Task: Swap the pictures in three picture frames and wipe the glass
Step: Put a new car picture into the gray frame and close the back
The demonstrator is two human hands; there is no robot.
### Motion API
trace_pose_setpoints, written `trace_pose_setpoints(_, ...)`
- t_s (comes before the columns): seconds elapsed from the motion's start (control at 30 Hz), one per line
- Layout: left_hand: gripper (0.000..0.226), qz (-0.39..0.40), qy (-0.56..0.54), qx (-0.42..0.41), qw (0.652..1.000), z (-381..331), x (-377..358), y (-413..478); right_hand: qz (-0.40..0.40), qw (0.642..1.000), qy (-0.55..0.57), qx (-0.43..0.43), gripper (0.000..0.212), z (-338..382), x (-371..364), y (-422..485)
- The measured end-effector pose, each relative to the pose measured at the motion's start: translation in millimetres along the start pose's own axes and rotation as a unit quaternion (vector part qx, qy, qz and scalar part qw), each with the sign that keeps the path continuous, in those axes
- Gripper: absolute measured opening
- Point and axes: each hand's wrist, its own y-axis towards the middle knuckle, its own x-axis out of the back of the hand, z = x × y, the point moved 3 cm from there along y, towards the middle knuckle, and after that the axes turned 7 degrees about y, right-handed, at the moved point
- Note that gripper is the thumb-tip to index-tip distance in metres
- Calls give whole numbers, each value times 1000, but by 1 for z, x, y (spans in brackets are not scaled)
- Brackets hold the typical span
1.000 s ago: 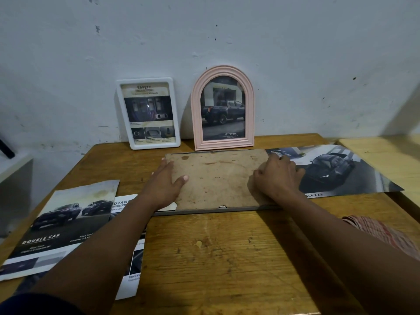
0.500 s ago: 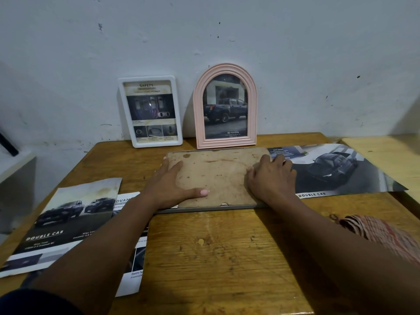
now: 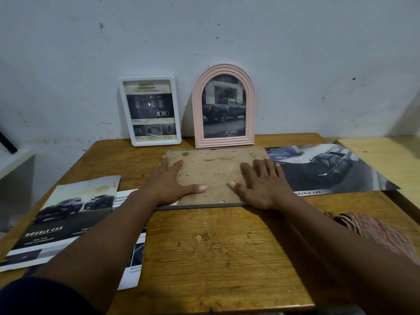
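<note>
A grey-rimmed picture frame (image 3: 216, 171) lies face down in the middle of the wooden table (image 3: 216, 251), its brown backing board up. My left hand (image 3: 169, 183) rests flat on the board's left part, thumb stretched inward. My right hand (image 3: 261, 183) lies flat on its right part, fingers spread. Against the wall stand a white frame (image 3: 150, 110) with a safety leaflet and a pink arched frame (image 3: 223, 106) with a truck picture. A loose car picture (image 3: 327, 169) lies to the right of the frame. Other car pictures (image 3: 63, 212) lie at the left.
A striped red cloth (image 3: 372, 230) lies at the table's right edge. A second, paler table (image 3: 386, 160) adjoins on the right. A white shelf (image 3: 13, 164) stands at the far left. The wall rises right behind the standing frames.
My right hand has uncurled and now lies flat with spread fingers on the backing board. My left hand stays flat on the board's left part, its thumb stretched further inward.
</note>
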Motion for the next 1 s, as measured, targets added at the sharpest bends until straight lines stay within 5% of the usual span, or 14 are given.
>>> trace_pose_setpoints(0.27,127,-64,144,-7,988,-24,-2,6,-20,999,25,-26,77,2,11,2)
trace_pose_setpoints(0.7,115,-88,61,2,994,-22,5,8,-51,997,-54,-36,71,-12,24,28)
trace_pose_setpoints(0.83,105,-94,-11,15,995,-19,5,11,-11,998,45,-48,60,-19,29,27)
trace_pose_setpoints(0.9,100,-97,-21,16,995,-16,2,12,-71,989,113,-64,54,-24,34,19)
trace_pose_setpoints(1.0,93,-129,-30,6,991,-14,-1,12,-185,973,64,-125,41,-37,38,1)
